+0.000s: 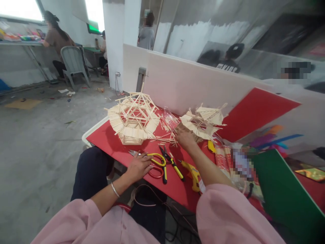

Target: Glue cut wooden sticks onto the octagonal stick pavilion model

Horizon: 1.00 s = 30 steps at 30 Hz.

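Observation:
My left hand (138,166) lies flat, fingers stretched, at the table's front edge, touching scissors (159,158) with one yellow and one red handle loop. My right hand (185,137) reaches to loose wooden sticks (166,138) beside the smaller stick model (200,123); its fingertips are hard to make out. To the left stands a larger stick model (135,118), with an open lattice top and a fanned stick skirt. Black-and-yellow pliers (174,164) lie near the scissors. Under my right forearm is a yellow hot glue gun (193,174).
Red-printed stick packets (223,157) and a green board (286,183) are at the right of the red table (101,135). A white panel (172,79) stands behind it. Cables hang below the front edge. Several people sit or stand farther off.

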Each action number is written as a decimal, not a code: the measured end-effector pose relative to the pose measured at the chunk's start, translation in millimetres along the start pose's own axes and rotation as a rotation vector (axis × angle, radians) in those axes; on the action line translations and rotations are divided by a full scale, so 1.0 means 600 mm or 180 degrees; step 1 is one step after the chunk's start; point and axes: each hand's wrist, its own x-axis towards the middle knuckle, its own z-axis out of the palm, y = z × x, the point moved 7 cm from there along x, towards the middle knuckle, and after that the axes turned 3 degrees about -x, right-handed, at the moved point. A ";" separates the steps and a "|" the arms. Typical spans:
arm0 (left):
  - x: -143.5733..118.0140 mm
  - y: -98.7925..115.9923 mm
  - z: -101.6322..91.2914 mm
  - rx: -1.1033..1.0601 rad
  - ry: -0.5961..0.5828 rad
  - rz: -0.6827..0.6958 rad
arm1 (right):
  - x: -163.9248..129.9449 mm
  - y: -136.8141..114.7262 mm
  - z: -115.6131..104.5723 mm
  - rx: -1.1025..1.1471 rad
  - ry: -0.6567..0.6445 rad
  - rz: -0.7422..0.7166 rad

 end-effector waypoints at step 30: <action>0.096 -0.002 -0.405 -0.0132 0.1375 -0.0277 | -0.158 -0.174 -0.234 0.3122 0.3774 0.1322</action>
